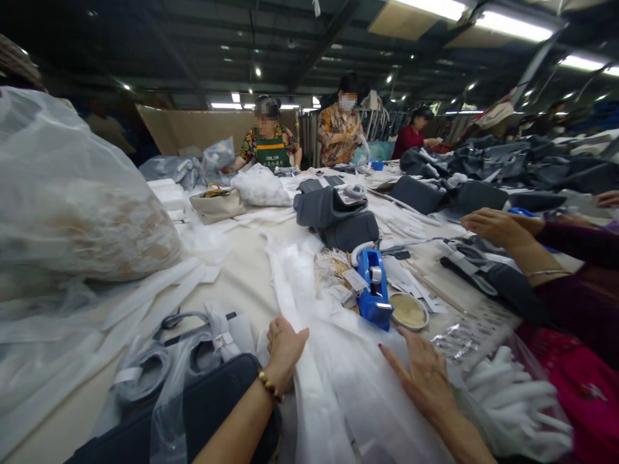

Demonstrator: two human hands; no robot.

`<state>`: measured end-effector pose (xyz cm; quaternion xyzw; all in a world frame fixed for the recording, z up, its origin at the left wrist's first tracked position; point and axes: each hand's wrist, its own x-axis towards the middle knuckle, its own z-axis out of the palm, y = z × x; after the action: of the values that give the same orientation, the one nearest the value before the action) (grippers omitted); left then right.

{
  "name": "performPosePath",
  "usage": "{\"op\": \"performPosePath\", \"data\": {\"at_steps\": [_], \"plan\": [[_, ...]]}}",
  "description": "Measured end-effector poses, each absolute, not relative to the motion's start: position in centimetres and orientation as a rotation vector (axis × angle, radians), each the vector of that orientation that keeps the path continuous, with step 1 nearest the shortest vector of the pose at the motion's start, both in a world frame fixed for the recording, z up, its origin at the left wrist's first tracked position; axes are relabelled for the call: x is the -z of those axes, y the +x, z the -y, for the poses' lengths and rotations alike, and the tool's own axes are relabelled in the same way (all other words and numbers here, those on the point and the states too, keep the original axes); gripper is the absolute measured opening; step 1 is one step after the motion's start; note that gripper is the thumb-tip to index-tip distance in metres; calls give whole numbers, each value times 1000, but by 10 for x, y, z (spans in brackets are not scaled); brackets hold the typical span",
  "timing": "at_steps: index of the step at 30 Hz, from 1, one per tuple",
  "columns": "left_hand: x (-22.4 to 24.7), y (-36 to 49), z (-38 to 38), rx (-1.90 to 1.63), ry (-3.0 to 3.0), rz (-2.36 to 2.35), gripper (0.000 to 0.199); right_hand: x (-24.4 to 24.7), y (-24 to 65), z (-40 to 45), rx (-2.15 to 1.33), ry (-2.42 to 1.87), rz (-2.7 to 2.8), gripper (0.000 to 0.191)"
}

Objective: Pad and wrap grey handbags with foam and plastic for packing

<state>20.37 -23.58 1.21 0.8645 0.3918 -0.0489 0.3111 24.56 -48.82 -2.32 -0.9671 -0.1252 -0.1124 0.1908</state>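
My left hand (285, 345), with a beaded bracelet at the wrist, rests at the left edge of the translucent white plastic sheeting (329, 361); its thumb points out and the other fingers curl, partly hidden. On the sheeting's right side lies my right hand (423, 367), fingers spread and nothing gripped. A dark bag (207, 412) with coiled straps in clear wrap (145, 374) lies under and beside my left forearm. Just beyond my right hand stand a blue tape dispenser (372, 290) and a round tin (409, 311).
A large filled plastic bag (77, 193) bulks at the left. Stacked dark pouches (333, 216) sit mid-table. Another person's hands (507, 232) reach in from the right, above white rolls in a bag (517, 399). Several people work across the table, near piled dark bags (512, 164).
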Motion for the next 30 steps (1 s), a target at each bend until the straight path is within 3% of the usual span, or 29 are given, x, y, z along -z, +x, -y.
{"op": "performPosePath", "data": {"at_steps": [7,19,24,30], "plan": [[-14,223,225,116,2298,-1189,53,5,262,478,-65,-2650,302,39],[-10,235,231,193,2266,-1078,53,-1,185,429,-430,-2672,594,74],[-10,244,238,204,2232,-1066,57,6,184,408,-520,-2599,597,67],[-2,261,237,130,2250,-1041,41,11,205,387,-615,-2515,588,65]]}}
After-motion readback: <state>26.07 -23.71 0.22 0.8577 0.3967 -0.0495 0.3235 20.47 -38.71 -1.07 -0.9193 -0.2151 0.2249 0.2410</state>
